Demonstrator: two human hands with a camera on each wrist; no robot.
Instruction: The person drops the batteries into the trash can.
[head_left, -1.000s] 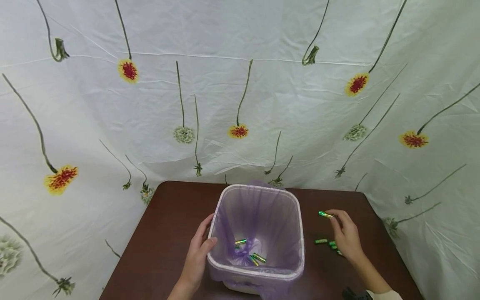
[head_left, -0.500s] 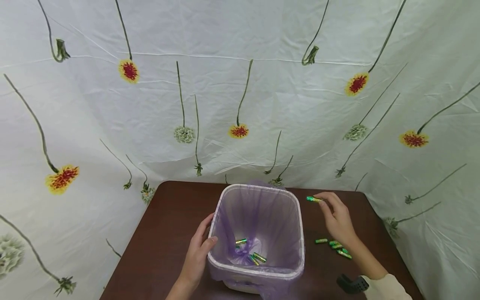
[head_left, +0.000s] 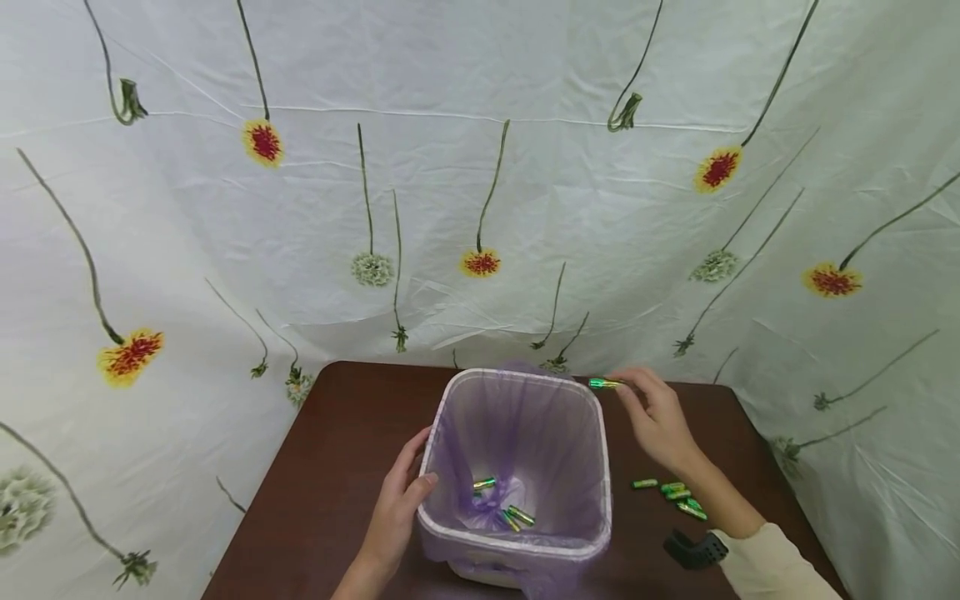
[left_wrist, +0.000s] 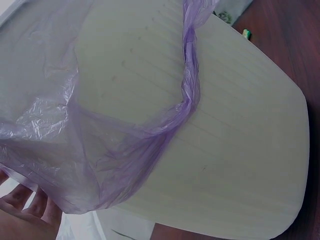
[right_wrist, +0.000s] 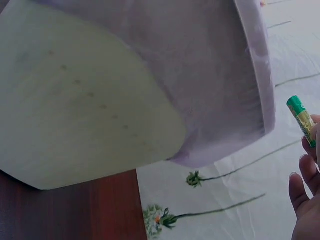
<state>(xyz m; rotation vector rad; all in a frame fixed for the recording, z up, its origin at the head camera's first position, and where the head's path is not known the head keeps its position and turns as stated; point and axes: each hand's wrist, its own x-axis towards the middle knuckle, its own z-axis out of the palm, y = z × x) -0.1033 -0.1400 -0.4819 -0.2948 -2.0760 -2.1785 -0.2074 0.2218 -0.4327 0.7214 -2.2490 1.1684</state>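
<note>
So the right hand (head_left: 660, 421) is right of centre in the head view, thumb and fingertips pinching one green-and-gold battery (head_left: 604, 384) by its end, the green tip pointing left. That tip sits just beside the far right corner of the bin (left_wrist: 240, 130); can't really tell if it's touching the rim. The right wrist view has the same pinch at its right edge, with the other fingers loosely bent. The left hand (head_left: 393, 504), lower middle of the head view, has hold of the bin's left side, thumb up at the rim and fingers round the outside. There's a see-through purple liner (head_left: 555, 442) folded over the rim, bunched up at the bottom, with a few batteries (head_left: 521, 515) lying around the bunched part. The bin is the big obstruction here: its wall fills most of the left wrist view, leaving only some fingers at lower left, and it covers a lot of the right wrist view too. Lower right in the head view, more batteries (head_left: 677, 495) lie in a loose heap on the dark brown table (head_left: 330, 467), with one off to the left of it. Near them is a black band (head_left: 695, 550) by the cream sleeve (head_left: 776, 562). Behind everything hangs a wrinkled white flowery cloth (head_left: 435, 183).
</note>
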